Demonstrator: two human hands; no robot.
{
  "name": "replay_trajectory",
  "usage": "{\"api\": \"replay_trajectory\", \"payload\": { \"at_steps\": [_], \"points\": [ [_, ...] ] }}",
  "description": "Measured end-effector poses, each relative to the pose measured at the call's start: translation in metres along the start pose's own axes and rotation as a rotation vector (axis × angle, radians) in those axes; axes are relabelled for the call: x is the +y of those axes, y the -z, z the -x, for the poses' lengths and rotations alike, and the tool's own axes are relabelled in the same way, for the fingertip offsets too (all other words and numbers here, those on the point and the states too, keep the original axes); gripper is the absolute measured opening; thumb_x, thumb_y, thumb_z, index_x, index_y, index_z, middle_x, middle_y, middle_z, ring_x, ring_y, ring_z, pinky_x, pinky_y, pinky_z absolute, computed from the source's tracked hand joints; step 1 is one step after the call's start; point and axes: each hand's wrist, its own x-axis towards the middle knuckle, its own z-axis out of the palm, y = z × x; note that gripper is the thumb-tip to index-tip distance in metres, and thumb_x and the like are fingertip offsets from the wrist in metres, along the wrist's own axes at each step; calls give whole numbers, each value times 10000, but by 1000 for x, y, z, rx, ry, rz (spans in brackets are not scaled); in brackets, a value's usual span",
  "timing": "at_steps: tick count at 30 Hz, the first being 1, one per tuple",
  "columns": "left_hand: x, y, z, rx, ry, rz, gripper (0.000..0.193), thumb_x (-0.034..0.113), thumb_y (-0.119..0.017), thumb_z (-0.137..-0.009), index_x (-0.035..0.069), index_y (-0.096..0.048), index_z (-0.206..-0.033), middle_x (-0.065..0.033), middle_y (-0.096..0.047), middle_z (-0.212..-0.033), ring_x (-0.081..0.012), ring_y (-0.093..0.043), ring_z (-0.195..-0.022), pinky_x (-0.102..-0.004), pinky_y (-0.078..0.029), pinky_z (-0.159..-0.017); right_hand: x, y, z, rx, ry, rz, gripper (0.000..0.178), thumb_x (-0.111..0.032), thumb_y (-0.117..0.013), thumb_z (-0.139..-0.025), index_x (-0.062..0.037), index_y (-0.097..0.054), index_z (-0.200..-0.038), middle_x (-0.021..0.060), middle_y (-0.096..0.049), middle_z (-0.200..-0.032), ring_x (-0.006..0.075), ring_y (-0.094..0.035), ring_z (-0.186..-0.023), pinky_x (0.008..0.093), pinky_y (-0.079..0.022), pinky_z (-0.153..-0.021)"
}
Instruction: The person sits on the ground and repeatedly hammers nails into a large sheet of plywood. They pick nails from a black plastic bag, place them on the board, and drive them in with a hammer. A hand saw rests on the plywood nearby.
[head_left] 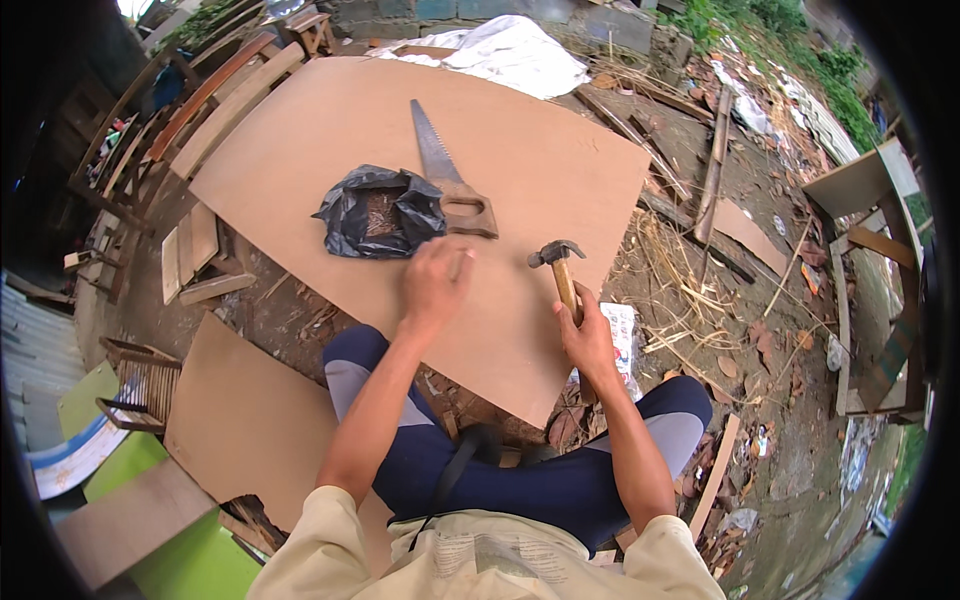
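My right hand point(588, 335) is wrapped round the wooden handle of a claw hammer point(565, 282), whose dark metal head points away from me above the right part of a large brown board point(530, 170). Over the board's near side, my left hand point(438, 285) has its fingers curled together; whatever they may hold is too small to make out. Just beyond it sits a crumpled black plastic bag point(345, 215), its mouth spread to show many small nails point(381, 214). Beside the bag lies a handsaw point(440, 160), wooden handle toward me and blade pointing to the far side.
A second brown board point(250, 410) lies at the lower left, near a wooden frame piece point(197, 250). Planks point(240, 105) stand at the far left. White sheeting point(520, 55) is bunched behind the board. Scrap timber point(715, 165), straw and leaves litter the ground to the right.
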Motion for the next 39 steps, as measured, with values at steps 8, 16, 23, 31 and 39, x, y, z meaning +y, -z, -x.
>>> {"api": "replay_trajectory", "payload": {
  "at_steps": [8,16,23,31,39],
  "points": [
    [-132,72,-25,49,207,-284,191,101,-667,-905,47,-747,-1071,-165,-712,-1062,-351,-674,-978,-444,-526,-880,13,-26,-2,-74,157,-26,440,-248,-650,-1013,-48,-542,-1389,86,-573,-658,159,-542,-525,348,-430,-512],
    [-126,74,-62,-166,438,-363,284,205,-603,-944,164,-742,-1188,-124,-693,-1183,-361,-662,-1113,-495,-533,-930,-1,-19,-3,-119,139,82,460,-267,-623,-998,-25,-533,-1379,262,-624,-704,397,-656,-659,464,-488,-645],
    [-131,71,-86,-254,340,-374,287,229,-618,-940,172,-751,-1189,-135,-661,-1283,-349,-648,-1162,-473,-505,-1002,19,-30,-17,-120,87,-74,450,-270,-616,-1015,-16,-540,-1379,173,-629,-648,278,-639,-532,404,-489,-540],
    [-129,52,-102,-344,398,-434,273,227,-634,-918,175,-774,-1146,-156,-730,-1156,-361,-685,-1088,-449,-536,-949,16,-30,-20,-135,-12,-211,450,-272,-606,-1039,-11,-528,-1397,37,-547,-569,153,-566,-409,323,-429,-398],
    [-132,51,-93,-271,282,-408,232,225,-629,-919,158,-787,-1076,-135,-737,-1120,-345,-698,-1064,-467,-548,-919,18,-32,-23,-154,-21,-276,457,-265,-606,-1039,-8,-514,-1406,28,-529,-567,161,-559,-394,331,-435,-393]
  ]
}}
